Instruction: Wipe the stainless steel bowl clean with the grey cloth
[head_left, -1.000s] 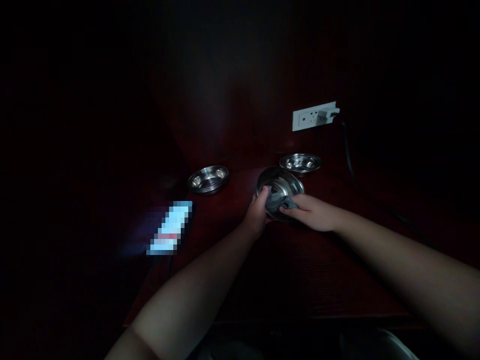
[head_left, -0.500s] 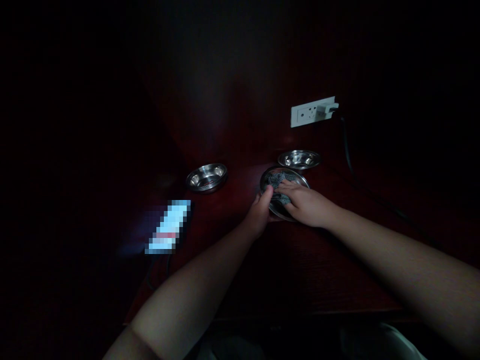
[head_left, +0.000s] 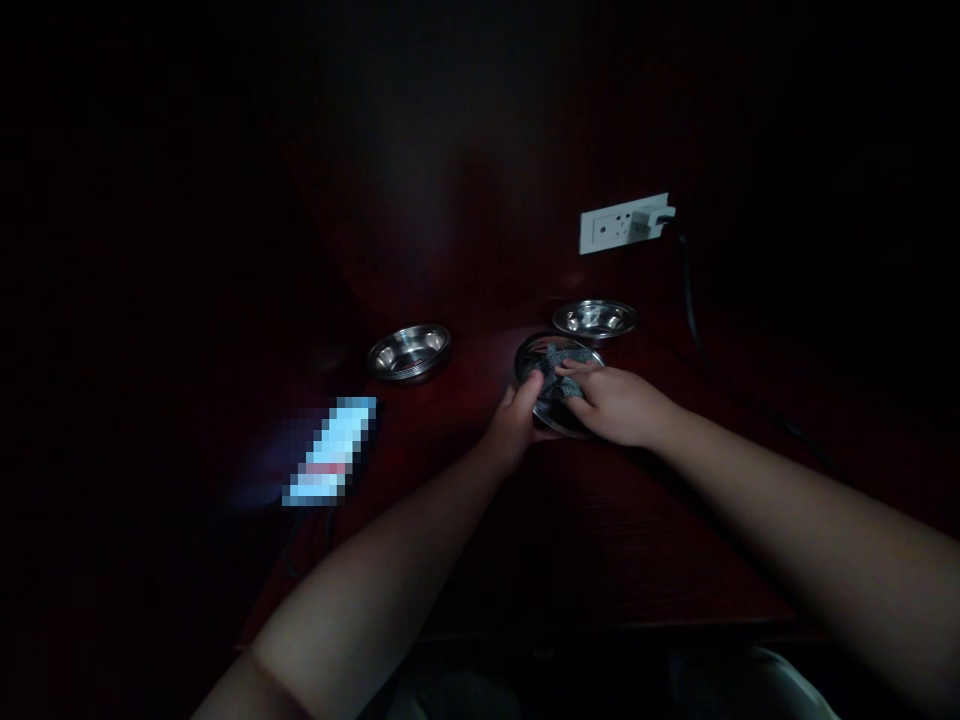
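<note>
Your left hand (head_left: 516, 425) holds the steel bowl (head_left: 561, 415) near its eight o'clock edge, thumb over the rim (the fingers beneath are hidden), while your right hand (head_left: 622, 405) comes in from three o'clock, fingers partly spread on the grey cloth (head_left: 561, 358) inside; whether they pinch it, I cannot tell. From that bowl, a second bowl (head_left: 595, 318) sits just beyond at one o'clock, and a bowl stack (head_left: 409, 352) well apart, between nine and ten.
</note>
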